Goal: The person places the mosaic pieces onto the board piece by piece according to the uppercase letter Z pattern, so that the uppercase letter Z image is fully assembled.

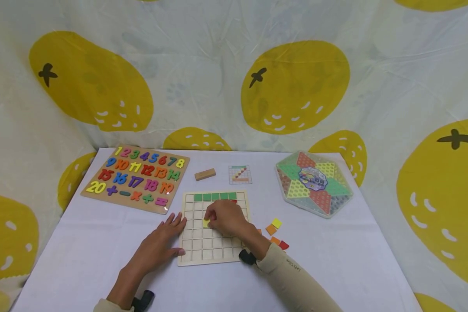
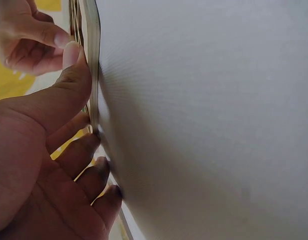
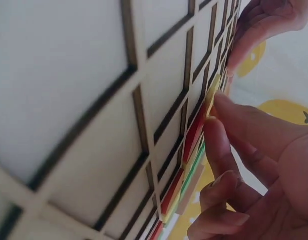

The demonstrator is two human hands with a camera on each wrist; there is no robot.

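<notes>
Beige cloth sleeve (image 1: 302, 281) foremost, I saw from the head the right hand (image 1: 228, 217) pinching a thin yellow square tile (image 1: 206, 223) over the pale wooden grid board (image 1: 207, 255), from the left wrist the left hand (image 2: 48, 145) loosely spread against its edge, and from the right wrist apparent placing, probably needing seating and release next.

- The right hand (image 1: 228, 218) covers part of the board (image 1: 196, 256) and part of the yellow tile (image 1: 206, 223).
- A red piece (image 1: 234, 201) mostly hides under that hand.
- Words on the right sleeve (image 1: 298, 279) and the star box (image 1: 313, 178) are too tiny to read.
- The bottom edge cuts off the left sleeve (image 1: 108, 306).
- In the right wrist view, the board's closest squares (image 3: 58, 85) look blurry.
</notes>
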